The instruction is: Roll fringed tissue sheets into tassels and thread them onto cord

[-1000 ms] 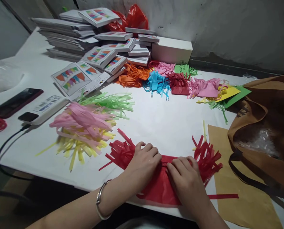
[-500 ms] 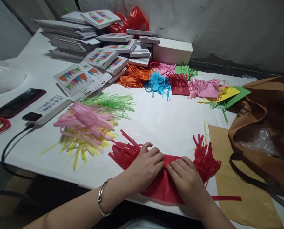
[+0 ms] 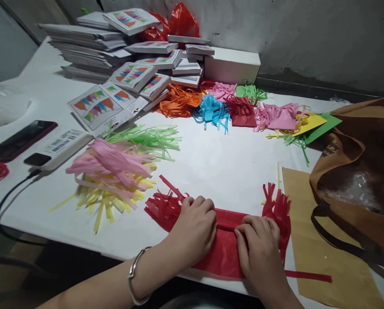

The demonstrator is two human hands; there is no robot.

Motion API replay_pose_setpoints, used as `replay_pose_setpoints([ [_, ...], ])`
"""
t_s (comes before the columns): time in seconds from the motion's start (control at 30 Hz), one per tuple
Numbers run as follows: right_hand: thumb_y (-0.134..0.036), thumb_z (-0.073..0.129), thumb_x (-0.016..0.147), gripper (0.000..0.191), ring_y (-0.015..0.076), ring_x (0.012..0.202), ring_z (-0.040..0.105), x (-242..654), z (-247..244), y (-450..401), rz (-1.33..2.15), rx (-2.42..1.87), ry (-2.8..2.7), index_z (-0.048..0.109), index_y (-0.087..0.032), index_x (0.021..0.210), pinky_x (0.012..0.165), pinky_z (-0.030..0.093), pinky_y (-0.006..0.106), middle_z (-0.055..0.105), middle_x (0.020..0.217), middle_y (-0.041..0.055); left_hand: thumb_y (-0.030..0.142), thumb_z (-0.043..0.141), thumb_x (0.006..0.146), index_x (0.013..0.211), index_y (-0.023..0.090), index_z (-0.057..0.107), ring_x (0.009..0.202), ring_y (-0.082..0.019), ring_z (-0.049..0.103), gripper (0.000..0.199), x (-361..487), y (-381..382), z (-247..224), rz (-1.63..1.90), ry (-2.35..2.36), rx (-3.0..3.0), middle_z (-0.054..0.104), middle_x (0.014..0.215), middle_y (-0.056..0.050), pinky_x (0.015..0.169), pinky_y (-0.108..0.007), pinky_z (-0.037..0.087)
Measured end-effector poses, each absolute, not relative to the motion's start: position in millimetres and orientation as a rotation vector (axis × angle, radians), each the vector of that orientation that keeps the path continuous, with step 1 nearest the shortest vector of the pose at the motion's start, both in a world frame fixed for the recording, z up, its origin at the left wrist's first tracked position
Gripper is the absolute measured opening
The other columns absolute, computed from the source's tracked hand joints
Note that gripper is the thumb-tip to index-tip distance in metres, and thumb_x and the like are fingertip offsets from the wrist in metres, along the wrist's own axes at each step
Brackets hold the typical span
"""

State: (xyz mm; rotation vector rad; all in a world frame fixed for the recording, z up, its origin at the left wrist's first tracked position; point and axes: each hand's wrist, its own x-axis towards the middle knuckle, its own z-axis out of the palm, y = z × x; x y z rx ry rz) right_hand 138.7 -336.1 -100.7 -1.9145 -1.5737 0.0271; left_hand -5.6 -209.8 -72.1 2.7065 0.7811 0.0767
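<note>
A sheet of red tissue paper (image 3: 224, 259) lies at the table's front edge, with cut fringes bunched at both ends. A narrow rolled or folded ridge runs across its middle. My left hand (image 3: 192, 229), a silver bangle on the wrist, has its fingers curled onto the left part of this ridge. My right hand (image 3: 259, 242) pinches the ridge farther right, a gap of bare red paper between the two hands. Both sets of fingertips are partly hidden. One loose red strip (image 3: 308, 275) sticks out to the right of my right wrist.
Pink fringed tissue (image 3: 114, 161) lies left, over yellow and green fringes. Colourful tassel bundles (image 3: 213, 111) line the back. Behind are stacked picture packs (image 3: 135, 75) and a white box (image 3: 232, 66). A phone (image 3: 22, 137) and cabled white device (image 3: 58, 148) lie left; a brown bag (image 3: 336, 171) stands right.
My hands have moved apart along the ridge, showing more of it between them. The right fringe is now drawn in more narrowly. The camera view has shifted slightly.
</note>
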Motion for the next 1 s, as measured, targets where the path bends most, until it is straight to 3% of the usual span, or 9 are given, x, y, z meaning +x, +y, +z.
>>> replay_pose_setpoints([
  [0.13, -0.015, 0.053, 0.091, 0.018, 0.0225, 0.087, 0.055, 137.9, -94.4, -329.1, 0.146, -2.015, -1.494, 0.058, -0.023, 0.076, 0.096, 0.031, 0.049, 0.060, 0.085, 0.0022, 0.014, 0.058, 0.089, 0.080, 0.017, 0.065, 0.088, -0.026, 0.055, 0.013, 1.7, -208.5, -69.1, -0.004, 0.831, 2.755, 0.066, 0.095, -0.008, 0.078, -0.045, 0.036],
  [0.27, -0.015, 0.054, 0.091, 0.015, 0.0216, 0.083, 0.054, 142.7, -92.6, -326.7, 0.170, -2.087, -1.467, 0.056, -0.023, 0.078, 0.093, 0.033, 0.047, 0.059, 0.083, 0.0012, 0.015, 0.064, 0.091, 0.079, 0.019, 0.067, 0.089, -0.025, 0.054, 0.013, -1.3, -208.5, -74.9, 0.129, 0.569, 2.936, 0.066, 0.090, -0.004, 0.092, -0.053, 0.031],
  [0.4, -0.005, 0.050, 0.090, 0.024, 0.0208, 0.091, 0.056, 144.2, -93.6, -329.6, 0.080, -1.893, -1.711, 0.064, -0.025, 0.093, 0.106, 0.026, 0.050, 0.065, 0.091, 0.0001, 0.018, 0.068, 0.090, 0.074, 0.019, 0.067, 0.085, -0.023, 0.052, 0.017, -0.6, -210.8, -80.4, 0.251, 0.347, 3.083, 0.064, 0.081, -0.001, 0.104, -0.057, 0.021],
  [0.5, -0.004, 0.051, 0.088, 0.024, 0.0227, 0.094, 0.056, 141.0, -94.1, -329.3, -0.057, -1.832, -1.932, 0.065, -0.021, 0.099, 0.112, 0.021, 0.052, 0.066, 0.091, 0.0033, 0.017, 0.067, 0.091, 0.072, 0.018, 0.066, 0.082, -0.022, 0.052, 0.019, 5.8, -206.8, -82.6, 0.267, 0.333, 3.116, 0.062, 0.079, -0.002, 0.101, -0.054, 0.027],
  [0.6, -0.003, 0.050, 0.085, 0.022, 0.0241, 0.090, 0.054, 136.6, -95.3, -322.8, -0.244, -1.847, -2.075, 0.065, -0.016, 0.094, 0.110, 0.024, 0.051, 0.064, 0.086, 0.0066, 0.017, 0.067, 0.089, 0.069, 0.017, 0.064, 0.081, -0.022, 0.053, 0.021, 9.1, -200.9, -80.6, 0.248, 0.392, 3.013, 0.063, 0.078, -0.003, 0.092, -0.048, 0.036],
  [0.73, -0.001, 0.044, 0.086, 0.025, 0.0207, 0.075, 0.050, 137.8, -95.4, -311.6, -0.460, -1.795, -2.066, 0.059, -0.018, 0.075, 0.102, 0.032, 0.047, 0.058, 0.071, 0.0034, 0.010, 0.056, 0.092, 0.078, 0.017, 0.065, 0.082, -0.022, 0.054, 0.018, 1.5, -204.3, -78.5, 0.400, 0.288, 2.935, 0.066, 0.084, -0.005, 0.085, -0.042, 0.043],
  [0.83, -0.005, 0.045, 0.091, 0.024, 0.0181, 0.075, 0.051, 149.8, -88.5, -307.9, -0.541, -1.837, -1.929, 0.057, -0.020, 0.077, 0.100, 0.036, 0.043, 0.058, 0.072, 0.0000, 0.008, 0.045, 0.095, 0.089, 0.019, 0.068, 0.088, -0.023, 0.059, 0.026, -7.9, -206.4, -88.7, 0.525, 0.058, 2.896, 0.070, 0.093, -0.007, 0.082, -0.036, 0.048],
  [0.93, -0.009, 0.048, 0.095, 0.020, 0.0168, 0.078, 0.055, 173.8, -76.6, -314.4, -0.660, -1.936, -1.675, 0.058, -0.022, 0.083, 0.100, 0.038, 0.042, 0.061, 0.076, -0.0018, 0.019, 0.048, 0.097, 0.119, 0.021, 0.068, 0.105, -0.026, 0.063, 0.030, -13.0, -197.1, -108.3, 0.630, 0.124, 3.010, 0.073, 0.116, -0.008, 0.089, -0.037, 0.049],
  [1.0, -0.011, 0.050, 0.097, 0.017, 0.0164, 0.077, 0.058, 197.9, -69.4, -329.2, -0.778, -1.994, -1.474, 0.059, -0.022, 0.086, 0.098, 0.040, 0.042, 0.064, 0.078, -0.0017, 0.032, 0.055, 0.095, 0.119, 0.023, 0.070, 0.104, -0.029, 0.066, 0.030, -14.2, -187.0, -122.1, 0.685, 0.247, 3.099, 0.074, 0.118, -0.009, 0.088, -0.040, 0.049],
])
